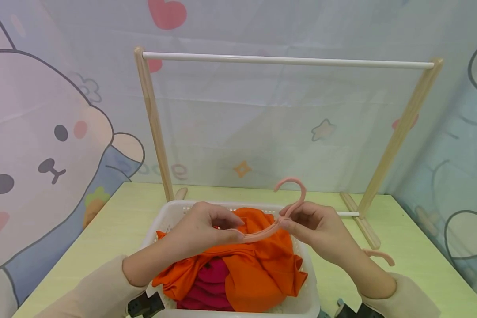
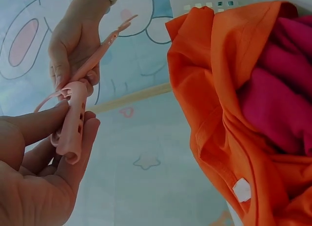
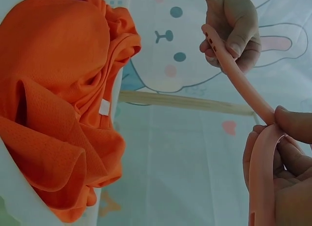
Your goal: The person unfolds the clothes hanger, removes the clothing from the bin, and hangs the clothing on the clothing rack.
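Observation:
A pink clothes hanger (image 1: 262, 234) is held between both hands above a basket, its hook pointing up. My left hand (image 1: 206, 225) pinches one arm of it near the end, thumb on one side and fingers on the other. My right hand (image 1: 319, 227) grips it by the neck, just below the hook. In the right wrist view a row of slots shows near the end of the hanger (image 3: 248, 92). Under the hands an orange garment (image 1: 262, 274) lies crumpled over a magenta garment (image 1: 208, 287) in the white basket (image 1: 312, 274).
Behind the basket stands a rack with a white top bar (image 1: 286, 60) and wooden posts (image 1: 401, 132). Another pink hanger's hook (image 1: 381, 255) shows on the table (image 1: 413, 278) beyond the right forearm. A printed cloth (image 1: 238, 110) hangs at the back.

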Demonstrator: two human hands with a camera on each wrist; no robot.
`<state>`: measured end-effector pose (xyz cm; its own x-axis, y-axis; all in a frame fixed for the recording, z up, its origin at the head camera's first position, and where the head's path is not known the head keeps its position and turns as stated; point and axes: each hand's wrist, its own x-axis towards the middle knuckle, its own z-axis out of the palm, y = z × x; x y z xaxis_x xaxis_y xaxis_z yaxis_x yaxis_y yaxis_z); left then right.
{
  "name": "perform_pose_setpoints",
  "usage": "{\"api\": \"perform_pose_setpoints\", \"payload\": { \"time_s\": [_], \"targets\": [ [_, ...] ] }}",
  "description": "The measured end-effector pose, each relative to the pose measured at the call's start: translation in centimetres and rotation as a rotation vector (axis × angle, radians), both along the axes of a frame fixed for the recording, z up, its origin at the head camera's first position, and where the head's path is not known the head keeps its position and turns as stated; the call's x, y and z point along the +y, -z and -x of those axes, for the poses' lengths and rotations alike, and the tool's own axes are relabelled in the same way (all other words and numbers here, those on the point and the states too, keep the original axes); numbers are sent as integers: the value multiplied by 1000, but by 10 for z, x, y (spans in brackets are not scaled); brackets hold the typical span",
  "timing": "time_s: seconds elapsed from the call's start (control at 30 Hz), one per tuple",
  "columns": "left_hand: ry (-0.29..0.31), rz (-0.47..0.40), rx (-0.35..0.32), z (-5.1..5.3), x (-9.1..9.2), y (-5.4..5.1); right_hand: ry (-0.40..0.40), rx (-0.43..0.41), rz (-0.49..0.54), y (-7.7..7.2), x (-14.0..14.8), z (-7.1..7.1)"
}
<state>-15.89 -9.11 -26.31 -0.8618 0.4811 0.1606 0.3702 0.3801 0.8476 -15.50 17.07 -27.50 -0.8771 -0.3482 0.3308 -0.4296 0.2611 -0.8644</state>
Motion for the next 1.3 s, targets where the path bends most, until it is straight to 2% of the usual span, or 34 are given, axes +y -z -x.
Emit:
{"api": "perform_pose_setpoints", "payload": {
  "time_s": [0.23,0.53,0.73,1.13,1.3],
  "targets": [
    [17,123,50,0,1,0,-50,20,-38,3,0,2],
    [82,232,202,1,0,-1,-92,53,-52,5,-2,1],
    [118,295,215,1,2,-1,-94,66,-66,6,-4,1],
    [107,231,230,3,-2,1,-94,88,-67,5,-4,1],
    [69,196,184,3,-3,2,-88,91,-68,5,-3,1]
  ]
}}
